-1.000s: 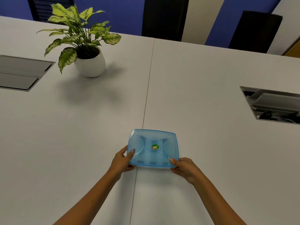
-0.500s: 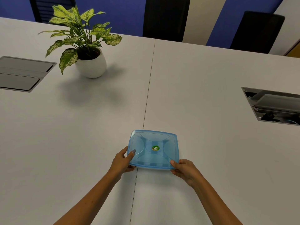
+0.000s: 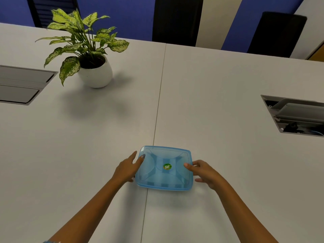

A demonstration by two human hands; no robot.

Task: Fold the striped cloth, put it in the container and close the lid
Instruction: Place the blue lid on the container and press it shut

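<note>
A translucent blue container with its lid on lies flat on the white table, near me at the centre seam. A small green and yellow sticker sits on the lid. My left hand holds the container's left edge, thumb resting on the lid's corner. My right hand holds the right edge, thumb pressed on top of the lid. The striped cloth is not visible; faint darker bands show through the blue plastic near the front edge.
A potted plant in a white pot stands at the back left. A closed grey cable hatch is set into the table at far left, an open one at far right. Dark chairs stand behind the table.
My right hand has moved from the container's front right corner up to the middle of its right edge. The left hand has stayed on the left edge. The container has hardly moved.
</note>
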